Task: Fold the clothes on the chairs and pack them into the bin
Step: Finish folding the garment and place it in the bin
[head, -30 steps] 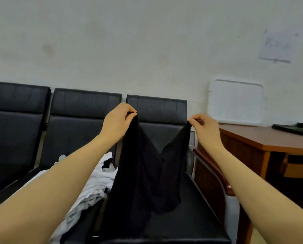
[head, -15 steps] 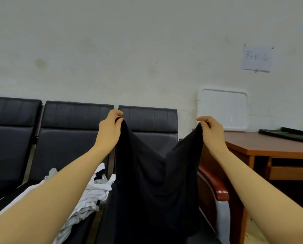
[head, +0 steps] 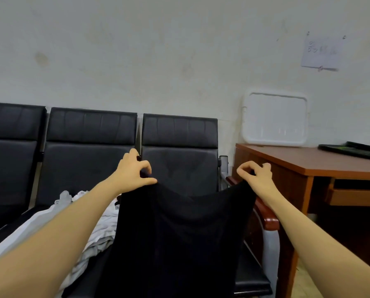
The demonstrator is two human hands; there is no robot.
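Both hands pinched one black garment [head: 179, 233] by its top corners, left hand [head: 134, 171] and right hand [head: 257, 175], spread over the bench's right-end seat [head: 179, 164] of three; one white clothes heap [head: 93, 229] lay mid-bench.

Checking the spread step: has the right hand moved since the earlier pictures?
Yes. The right hand, pinching the black garment, moved rightward from the chair back toward the desk.

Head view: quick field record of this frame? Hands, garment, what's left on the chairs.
left hand: pinches the black garment's upper left corner
right hand: pinches its upper right corner
black garment: spread between both hands, hanging over the rightmost chair
white clothes: unfolded heap on the middle chair
bin: not in view
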